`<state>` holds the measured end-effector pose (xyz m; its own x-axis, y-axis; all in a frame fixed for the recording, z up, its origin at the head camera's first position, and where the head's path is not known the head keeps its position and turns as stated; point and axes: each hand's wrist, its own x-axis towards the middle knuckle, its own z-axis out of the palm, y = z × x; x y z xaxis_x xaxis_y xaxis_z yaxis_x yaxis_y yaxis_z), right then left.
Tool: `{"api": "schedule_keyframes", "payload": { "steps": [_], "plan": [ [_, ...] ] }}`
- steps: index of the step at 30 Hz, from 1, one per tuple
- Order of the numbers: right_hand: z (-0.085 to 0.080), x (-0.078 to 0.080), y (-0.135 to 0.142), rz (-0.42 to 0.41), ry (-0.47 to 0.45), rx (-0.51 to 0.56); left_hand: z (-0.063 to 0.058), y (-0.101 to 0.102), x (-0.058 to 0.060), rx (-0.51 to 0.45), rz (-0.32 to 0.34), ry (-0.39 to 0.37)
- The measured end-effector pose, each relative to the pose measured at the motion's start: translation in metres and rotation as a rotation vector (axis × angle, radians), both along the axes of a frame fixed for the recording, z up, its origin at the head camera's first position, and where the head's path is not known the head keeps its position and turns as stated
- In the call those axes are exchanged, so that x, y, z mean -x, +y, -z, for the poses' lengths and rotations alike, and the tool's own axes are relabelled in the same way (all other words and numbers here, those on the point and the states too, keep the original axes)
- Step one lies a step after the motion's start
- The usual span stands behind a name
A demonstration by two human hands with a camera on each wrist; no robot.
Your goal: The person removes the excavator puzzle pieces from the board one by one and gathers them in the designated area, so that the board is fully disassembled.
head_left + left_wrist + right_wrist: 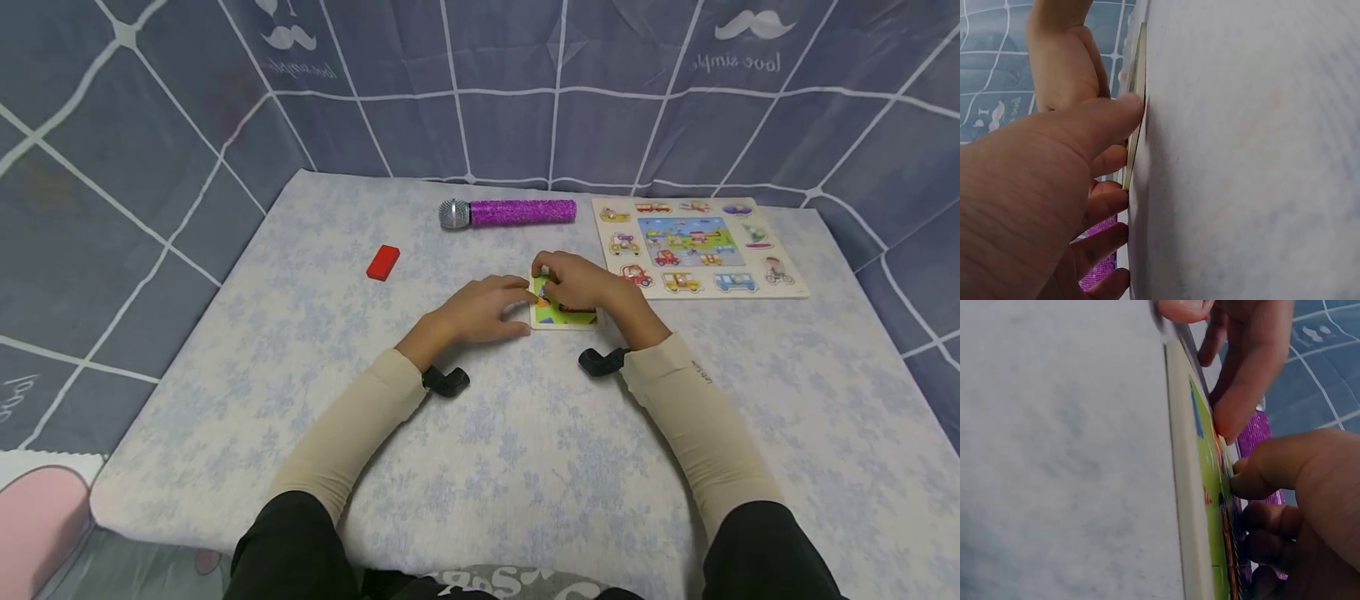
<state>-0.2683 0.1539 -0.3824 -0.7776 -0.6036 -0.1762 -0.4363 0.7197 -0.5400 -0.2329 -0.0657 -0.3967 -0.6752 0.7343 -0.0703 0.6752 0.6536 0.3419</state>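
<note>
Both hands are on the little green-faced board (561,317), which is lying on the table (480,467) a bit right of the middle, roughly halfway back. Left hand (483,312) comes in from the left, pretty loose: fingers fairly straight and a bit spread, thumb down by the near left corner, index tip touching the face near the left edge. It isn't wrapped around anything. Right hand (573,279) is a lot more bunched up, fingers bent at the far side and thumb on the face, so it's got hold of the far part of the board and hides a good chunk of it. Can't tell how hard it's gripping.

Around that: purple sparkly mic (510,213) lying sideways on the far side, silver head pointing left. Red block (383,262) off on the left, well apart from the hands. Over at far right there's a bigger puzzle (690,235) with vehicles round its border. Beige cuffs (352,429) on both arms, black clips (446,382) at the wrists, blue-grey curtain (510,133) behind everything.
</note>
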Motion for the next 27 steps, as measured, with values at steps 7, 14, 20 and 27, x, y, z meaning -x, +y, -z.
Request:
{"api": "schedule_keyframes", "payload": {
  "steps": [7,14,20,27],
  "plan": [
    [0.004,0.005,0.001,-0.024,0.013,0.017,0.002,0.001,-0.003,0.029,-0.006,-0.008],
    [0.001,0.005,-0.006,0.006,0.018,-0.033,-0.002,-0.001,-0.005,0.046,0.006,0.011],
    [0.002,0.005,-0.011,0.032,0.031,-0.055,-0.001,0.000,-0.004,0.045,0.012,0.027],
    [0.002,0.006,-0.014,0.050,0.054,-0.055,0.000,0.000,-0.004,0.051,0.004,0.045]
  ]
}}
